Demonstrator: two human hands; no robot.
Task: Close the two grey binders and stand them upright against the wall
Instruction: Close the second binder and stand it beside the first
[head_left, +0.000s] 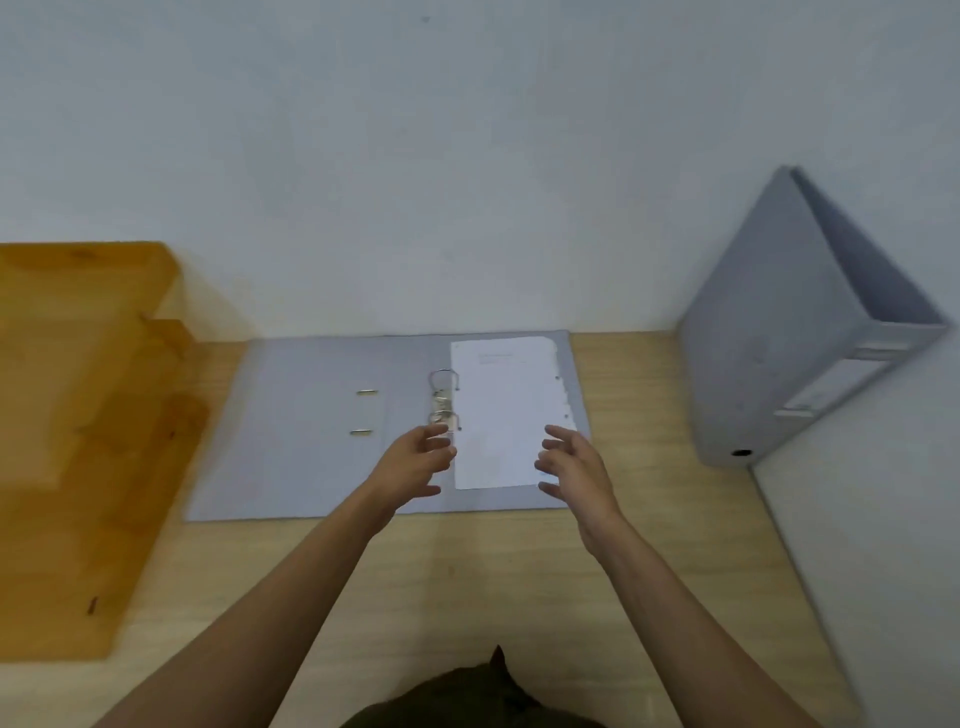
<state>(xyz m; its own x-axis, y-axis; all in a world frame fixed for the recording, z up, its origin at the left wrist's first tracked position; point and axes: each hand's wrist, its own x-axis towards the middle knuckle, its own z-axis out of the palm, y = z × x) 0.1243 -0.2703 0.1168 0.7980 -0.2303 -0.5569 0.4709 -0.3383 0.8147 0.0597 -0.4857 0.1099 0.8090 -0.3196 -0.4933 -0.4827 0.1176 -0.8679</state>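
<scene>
One binder (795, 332) is stood closed at the tabletop's (519, 582) right back corner; the other (311, 431) lies open at the back edge, both hands (415, 460) (574, 465) held over it, fingers spread, gripping nothing, seemingly to close it

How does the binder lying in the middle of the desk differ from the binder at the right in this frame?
The middle binder lies flat and open on the desk; the right binder stands on end, closed or nearly so, leaning in the corner. The middle binder shows its metal rings and a white sheet; the right binder shows only its cover and labelled spine. Both hands hover over the middle binder; nothing touches the right one. Both binders are grey.
</scene>
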